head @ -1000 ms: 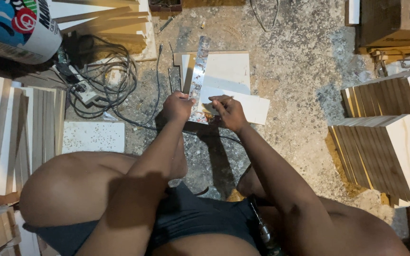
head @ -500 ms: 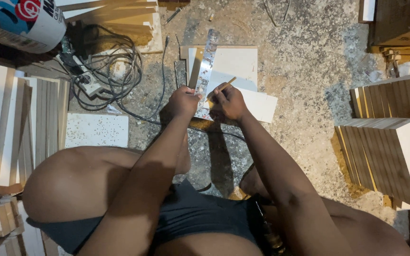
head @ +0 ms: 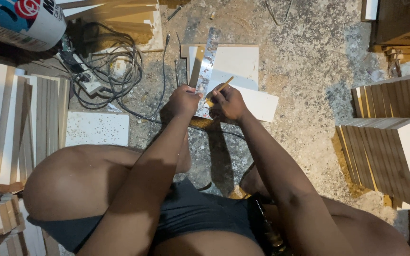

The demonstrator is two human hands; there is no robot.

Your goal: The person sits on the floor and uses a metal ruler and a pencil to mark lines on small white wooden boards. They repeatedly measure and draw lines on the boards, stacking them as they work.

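Since a moment ago we barely move: left hand [head: 184,101] pins metal ruler [head: 205,59] on white board [head: 233,66], right hand [head: 228,102] grips pencil [head: 222,86].

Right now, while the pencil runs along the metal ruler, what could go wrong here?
The left hand presses only the near end of the metal ruler, so its far end might swing and bend the line. The right hand holds the pencil over small white boards loose on gritty floor; they may slide.

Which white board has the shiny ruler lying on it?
The board right in front of the hands, in the middle of the floor. The ruler lies across it. The speckled board to the left has nothing on it.
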